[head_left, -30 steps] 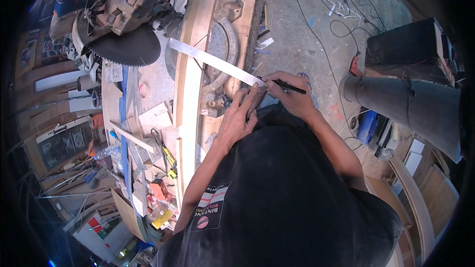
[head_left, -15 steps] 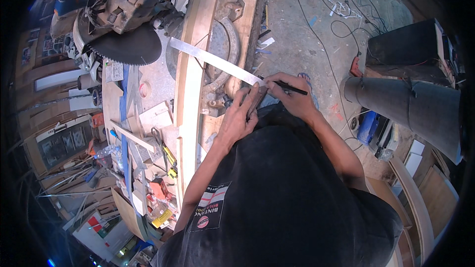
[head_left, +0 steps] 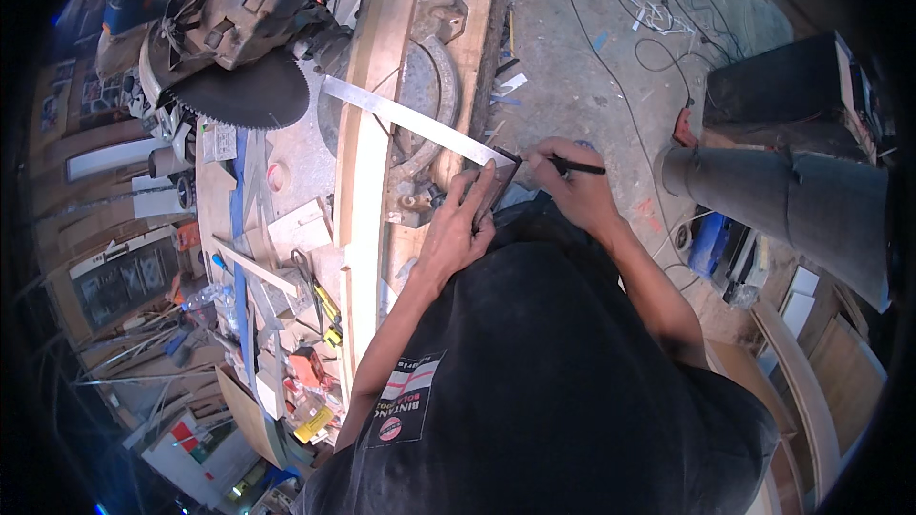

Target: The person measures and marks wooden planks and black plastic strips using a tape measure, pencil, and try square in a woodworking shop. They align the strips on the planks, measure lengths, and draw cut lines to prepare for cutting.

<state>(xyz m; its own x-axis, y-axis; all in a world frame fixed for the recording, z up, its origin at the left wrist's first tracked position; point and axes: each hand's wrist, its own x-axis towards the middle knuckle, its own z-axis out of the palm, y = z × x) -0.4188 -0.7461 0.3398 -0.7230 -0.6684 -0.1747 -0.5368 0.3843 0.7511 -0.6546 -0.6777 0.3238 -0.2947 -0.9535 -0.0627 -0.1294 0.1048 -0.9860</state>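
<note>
In the head view, the left hand was located at the centre of the frame, with the index finger extended onto the near end of an L-shaped square with a flat silver metal blade and a dark stock. The remaining fingers and the thumb were closed about the dark stock. The square ran diagonally from the centre toward the upper left, its blade passing across a long, pale wooden board; contact between blade and board could not be determined.

The right hand was located right of centre, thumb and fingers pinching a slim black pen. The fingertips were just beside the outer end of the stock. The front end of the pen was hidden by the fingers.

A power saw with a dark, round, toothed blade occupied the upper left of the frame. A curved grey metal saw base was positioned beneath and beside the board, upper centre. A pinkish ring-shaped roll of tape lay left of the board, and a yellow-and-black hand tool lay lower on that side. At the right edge, a large grey roll was positioned below a black box.
</note>
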